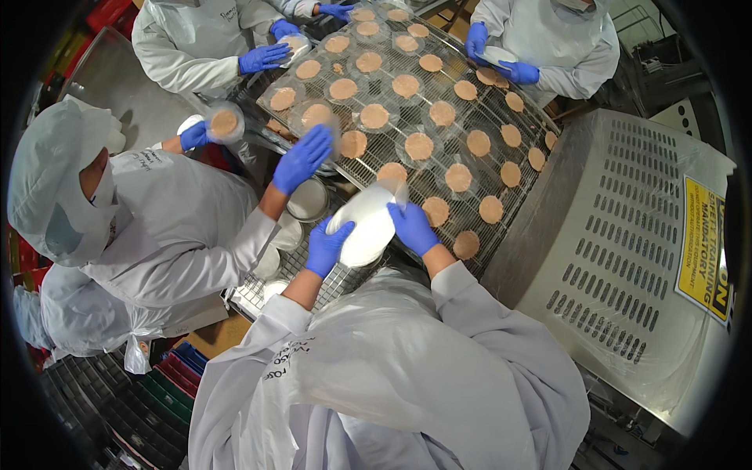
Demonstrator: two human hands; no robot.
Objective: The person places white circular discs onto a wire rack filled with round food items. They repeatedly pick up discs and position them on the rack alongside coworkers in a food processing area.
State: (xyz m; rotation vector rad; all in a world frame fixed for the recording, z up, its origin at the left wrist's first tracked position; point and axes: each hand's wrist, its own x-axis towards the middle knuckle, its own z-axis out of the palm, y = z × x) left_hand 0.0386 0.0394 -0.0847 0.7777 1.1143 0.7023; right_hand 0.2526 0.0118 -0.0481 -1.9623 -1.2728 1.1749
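Overhead, the view looks down on a wire-mesh conveyor belt (pixel 470 168) that runs diagonally from the upper left toward the lower right, where it meets a perforated stainless machine housing (pixel 619 235) wrapped in clear film, with a yellow warning placard (pixel 705 247) fixed to its right side. Round tan patties (pixel 419 146) lie on the mesh in loose rows, several resting on clear film sheets.

At the near edge of the belt, the person's left hand (pixel 327 244) and right hand (pixel 413 227), both in blue gloves, are closed on a stack of white discs (pixel 366 225), one hand at each side. The left fingers curl around its lower left edge; the right fingers lie on its upper right edge. The stack is tilted and held just above the belt's edge, close to the nearest patties.

A co-worker on the left, in white coat, hairnet and mask, reaches a gloved hand (pixel 301 159) onto the belt and holds a patty on a disc (pixel 225 123) in the other hand. Two more workers stand at the far end, each with blue gloves at the belt. A round metal container (pixel 308 200) sits below the belt's left edge. Coloured crates (pixel 176 372) are stacked on the floor at lower left.
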